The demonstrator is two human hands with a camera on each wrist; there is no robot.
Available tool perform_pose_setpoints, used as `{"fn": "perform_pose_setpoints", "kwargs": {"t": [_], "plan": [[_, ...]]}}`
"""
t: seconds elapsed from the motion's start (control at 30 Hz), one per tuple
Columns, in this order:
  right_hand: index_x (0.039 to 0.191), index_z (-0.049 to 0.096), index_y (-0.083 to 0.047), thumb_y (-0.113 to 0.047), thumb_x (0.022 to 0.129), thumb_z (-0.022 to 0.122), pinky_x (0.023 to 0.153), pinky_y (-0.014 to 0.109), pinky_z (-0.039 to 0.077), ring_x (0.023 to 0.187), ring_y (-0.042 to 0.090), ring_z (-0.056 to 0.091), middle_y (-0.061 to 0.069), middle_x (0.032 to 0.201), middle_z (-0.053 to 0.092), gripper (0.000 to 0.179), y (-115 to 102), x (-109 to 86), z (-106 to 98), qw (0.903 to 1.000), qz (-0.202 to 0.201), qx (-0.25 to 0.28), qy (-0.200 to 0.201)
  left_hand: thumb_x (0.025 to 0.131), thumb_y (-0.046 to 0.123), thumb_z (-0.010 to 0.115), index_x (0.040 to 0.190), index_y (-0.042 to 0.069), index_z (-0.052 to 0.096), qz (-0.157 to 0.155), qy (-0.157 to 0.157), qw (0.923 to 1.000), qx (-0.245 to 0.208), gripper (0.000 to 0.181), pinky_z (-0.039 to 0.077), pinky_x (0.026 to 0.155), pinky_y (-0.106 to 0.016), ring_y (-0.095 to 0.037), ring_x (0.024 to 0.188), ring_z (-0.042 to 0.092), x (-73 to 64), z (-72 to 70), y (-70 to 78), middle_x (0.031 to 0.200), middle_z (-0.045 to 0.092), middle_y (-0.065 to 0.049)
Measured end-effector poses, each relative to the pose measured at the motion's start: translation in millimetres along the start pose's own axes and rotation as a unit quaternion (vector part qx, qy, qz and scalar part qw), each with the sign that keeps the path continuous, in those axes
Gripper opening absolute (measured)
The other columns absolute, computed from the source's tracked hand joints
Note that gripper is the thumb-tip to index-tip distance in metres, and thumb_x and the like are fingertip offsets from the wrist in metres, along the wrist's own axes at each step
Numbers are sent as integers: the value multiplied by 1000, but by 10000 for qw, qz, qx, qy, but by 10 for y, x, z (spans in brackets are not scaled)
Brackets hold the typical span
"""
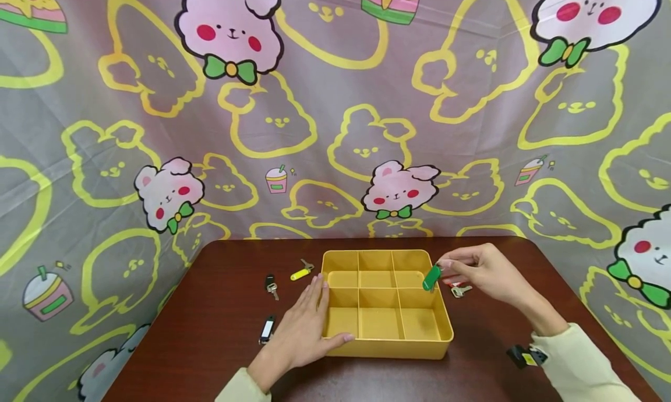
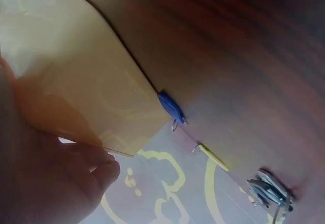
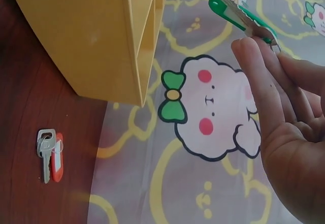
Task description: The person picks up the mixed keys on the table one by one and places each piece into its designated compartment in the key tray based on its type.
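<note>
A yellow box [image 1: 388, 348] divided into six compartments sits on the table. My left hand [image 1: 301, 329] rests along its left wall, fingers straight and thumb over the front rim. Above the box's back right compartment, my right hand [image 1: 484, 277] pinches the ring of a green key tag [image 1: 431, 278], seen with its key [image 3: 249, 23] in the right wrist view. On the table just right of the box lies a red key tag [image 3: 58, 158] with a key [image 3: 46, 160], partly behind the right hand in the head view.
Left of the box lie a yellow key tag [image 1: 300, 274], a black key tag [image 1: 269, 281] with a key, and another black tag [image 1: 267, 328] with a white label. The left wrist view also has a blue key tag [image 2: 171, 107]. A patterned curtain [image 1: 325, 128] hangs behind the table.
</note>
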State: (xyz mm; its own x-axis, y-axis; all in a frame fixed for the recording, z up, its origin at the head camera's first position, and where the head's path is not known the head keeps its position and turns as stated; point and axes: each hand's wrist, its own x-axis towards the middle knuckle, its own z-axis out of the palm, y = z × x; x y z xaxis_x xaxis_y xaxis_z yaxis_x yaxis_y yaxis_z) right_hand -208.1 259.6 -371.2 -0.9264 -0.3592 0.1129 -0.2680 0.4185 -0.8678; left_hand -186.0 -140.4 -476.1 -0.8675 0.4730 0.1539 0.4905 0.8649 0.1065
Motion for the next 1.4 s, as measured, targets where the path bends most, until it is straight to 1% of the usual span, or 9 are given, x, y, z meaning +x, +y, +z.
{"fn": "perform_pose_setpoints", "kwargs": {"t": [0.17,0.3,0.4,0.53,0.8,1.03,1.1,1.3,1.4], "plan": [[118,74,4,-20,105,66,68,33,66,88,19,82,19,102,82,29,-24,43,37,9998,-17,-137,-173,91,89,38,165,-2,25,-10,-35,10000,-9,117,28,132,-45,-31,166,12,3,0,-1,177,10,-20],[116,74,6,-19,104,67,72,32,67,91,28,82,18,105,81,28,-43,85,75,9993,35,-139,-337,91,90,37,165,-2,25,14,-12,10000,37,118,29,132,-45,-31,166,13,5,-5,1,177,12,-21],[115,74,8,-13,104,66,75,33,67,88,26,82,21,107,80,25,-45,114,108,9988,46,-58,-487,92,88,41,165,-2,25,18,9,10000,18,117,29,132,-45,-31,166,13,8,-6,0,176,13,-22],[112,75,8,-11,103,66,73,34,67,85,20,82,21,106,80,22,-38,146,145,9980,94,6,-618,92,87,42,165,-2,24,-11,-12,10000,-22,117,29,132,-45,-31,166,12,2,-5,-3,177,11,-21],[110,75,8,-13,101,69,77,46,67,86,24,82,19,101,81,23,-32,201,184,9967,342,161,-722,91,89,39,165,-2,26,-11,-9,10000,36,118,29,132,-45,-31,166,14,1,-3,-6,177,12,-21],[113,73,12,-9,102,67,78,44,67,88,29,81,22,102,80,24,4,236,218,9942,475,458,-847,92,87,43,164,-2,26,-28,-2,10000,-2,116,29,132,-45,-31,166,13,7,13,-3,177,12,-21],[113,72,12,-8,102,66,78,43,67,90,32,81,22,102,80,24,19,249,225,9938,504,463,-881,92,87,43,164,-2,26,-31,-1,10000,12,116,29,132,-45,-31,166,13,2,16,0,177,12,-21],[109,74,11,-2,101,63,76,44,67,87,29,81,21,99,80,20,51,299,267,9937,518,224,-967,92,89,39,164,-2,26,-16,6,10000,75,117,29,132,-44,-31,166,14,-1,15,2,176,13,-22],[108,74,11,-2,101,63,76,44,67,86,28,81,20,98,80,19,52,321,291,9937,519,131,-979,92,88,40,164,-2,26,-19,3,10000,50,117,29,132,-45,-31,166,14,6,14,0,176,12,-22]]}}
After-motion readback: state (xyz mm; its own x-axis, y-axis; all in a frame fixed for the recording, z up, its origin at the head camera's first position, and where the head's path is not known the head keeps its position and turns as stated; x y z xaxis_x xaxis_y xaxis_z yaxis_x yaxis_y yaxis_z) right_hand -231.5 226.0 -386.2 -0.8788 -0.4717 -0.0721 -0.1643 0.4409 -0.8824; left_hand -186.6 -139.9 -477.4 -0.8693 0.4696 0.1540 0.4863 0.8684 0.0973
